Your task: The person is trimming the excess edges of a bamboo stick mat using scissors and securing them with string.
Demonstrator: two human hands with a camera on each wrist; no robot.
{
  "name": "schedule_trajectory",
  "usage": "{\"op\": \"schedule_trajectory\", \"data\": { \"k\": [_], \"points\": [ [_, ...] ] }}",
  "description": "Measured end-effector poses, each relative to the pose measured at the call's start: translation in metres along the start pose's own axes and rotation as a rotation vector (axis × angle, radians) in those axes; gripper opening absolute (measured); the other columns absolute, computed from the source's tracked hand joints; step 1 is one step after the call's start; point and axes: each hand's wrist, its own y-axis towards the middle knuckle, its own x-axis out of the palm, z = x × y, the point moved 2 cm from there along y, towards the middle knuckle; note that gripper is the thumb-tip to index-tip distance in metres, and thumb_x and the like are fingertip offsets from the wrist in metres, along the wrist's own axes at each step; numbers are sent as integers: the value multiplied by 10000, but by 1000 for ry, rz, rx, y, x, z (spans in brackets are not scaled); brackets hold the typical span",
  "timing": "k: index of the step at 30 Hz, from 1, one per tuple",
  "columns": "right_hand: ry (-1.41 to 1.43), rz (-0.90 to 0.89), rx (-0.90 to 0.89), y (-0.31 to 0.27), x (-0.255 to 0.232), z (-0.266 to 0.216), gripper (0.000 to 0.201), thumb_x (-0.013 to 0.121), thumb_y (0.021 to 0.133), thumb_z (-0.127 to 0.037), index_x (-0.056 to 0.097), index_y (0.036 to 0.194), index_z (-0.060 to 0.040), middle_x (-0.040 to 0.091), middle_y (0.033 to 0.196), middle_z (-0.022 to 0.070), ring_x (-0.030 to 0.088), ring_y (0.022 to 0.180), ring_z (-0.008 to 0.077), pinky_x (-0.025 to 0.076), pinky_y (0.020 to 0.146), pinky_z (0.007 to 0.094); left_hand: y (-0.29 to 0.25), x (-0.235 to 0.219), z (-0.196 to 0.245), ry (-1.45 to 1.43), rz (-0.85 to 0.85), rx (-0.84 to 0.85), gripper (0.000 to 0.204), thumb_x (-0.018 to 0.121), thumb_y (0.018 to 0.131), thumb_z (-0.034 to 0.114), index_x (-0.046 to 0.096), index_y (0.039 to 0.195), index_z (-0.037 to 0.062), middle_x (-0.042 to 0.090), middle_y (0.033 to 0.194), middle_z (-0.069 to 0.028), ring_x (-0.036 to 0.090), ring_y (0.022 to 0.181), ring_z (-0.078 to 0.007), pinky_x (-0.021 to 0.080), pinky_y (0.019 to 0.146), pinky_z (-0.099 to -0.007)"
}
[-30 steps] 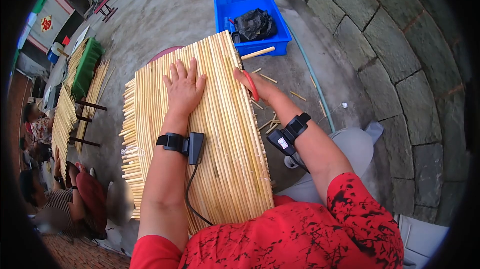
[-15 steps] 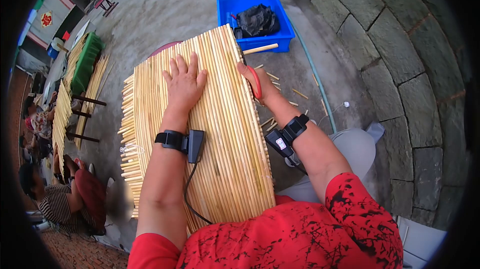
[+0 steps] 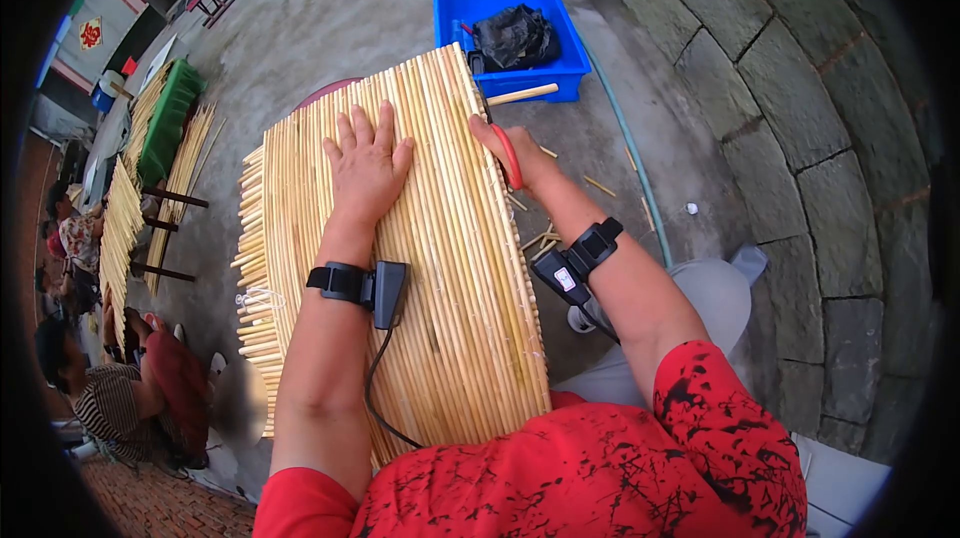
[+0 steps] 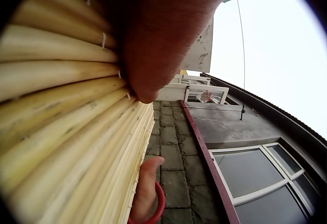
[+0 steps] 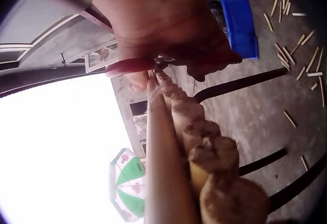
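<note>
A mat of straight, pale cane stalks, tied with thin white thread, lies in front of me. My left hand rests flat on its upper part, fingers spread. At the mat's right edge, my right hand grips red-handled scissors. In the right wrist view, a red handle crosses the row of cut stalk ends; the blades are mostly hidden by the hand. The left wrist view shows the right thumb and the scissors' red loop beside the mat's edge.
A blue bin holding a black plastic bag stands beyond the mat. Short cut pieces litter the concrete. A hose runs along the right. People sit at the left near a green table with more stalks.
Both hands stay in nearly the same places on the mat. The right hand and scissors shift only slightly at the edge, and the head view tilts a little.
</note>
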Motion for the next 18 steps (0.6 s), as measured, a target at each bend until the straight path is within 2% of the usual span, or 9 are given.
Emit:
{"op": "schedule_trajectory", "data": {
  "k": [2, 4, 8, 10, 11, 18],
  "points": [
    [-37, 15, 17, 2, 0, 6, 626, 548, 803, -543, 638, 799, 77, 629, 680, 122, 587, 559, 159, 449, 499, 263, 1, 0, 0, 4, 3, -2, 578, 375, 885, 418, 267, 1387, 153, 245, 1400, -235, 192, 1307, -406, 138, 1031, -553],
    [179, 65, -45, 6, 6, 12, 586, 590, 794, -506, 639, 782, 78, 625, 666, 119, 586, 552, 160, 449, 496, 265, 2, 2, -3, 11, 11, 4, 576, 374, 886, 418, 271, 1385, 151, 252, 1397, -236, 200, 1303, -408, 144, 1027, -557],
    [256, 60, -12, -3, 8, 4, 569, 606, 792, -484, 640, 799, 84, 636, 696, 129, 604, 594, 166, 462, 525, 272, 3, 0, -3, -46, -1, -4, 607, 374, 878, 458, 278, 1382, 135, 242, 1398, -244, 172, 1309, -419, 109, 1031, -568],
    [77, 55, 5, -9, 4, -5, 611, 584, 791, -520, 642, 828, 87, 646, 735, 145, 621, 640, 175, 473, 566, 270, 2, 2, -3, -32, 12, 9, 608, 372, 879, 460, 275, 1384, 135, 246, 1396, -245, 170, 1309, -421, 109, 1031, -568],
    [6, -33, 51, -1, 0, 0, 641, 507, 828, -551, 620, 954, 67, 656, 829, 126, 632, 678, 156, 481, 588, 237, 2, 3, -3, -30, 19, 13, 608, 371, 879, 461, 277, 1383, 135, 249, 1394, -245, 174, 1306, -424, 111, 1030, -570],
    [-125, -100, 31, 11, -3, 1, 665, 477, 835, -566, 610, 994, 66, 655, 869, 137, 636, 727, 162, 487, 625, 249, 1, 5, -4, -25, 38, 17, 597, 370, 880, 450, 289, 1376, 129, 257, 1390, -248, 192, 1298, -429, 124, 1023, -577]
  ]
}}
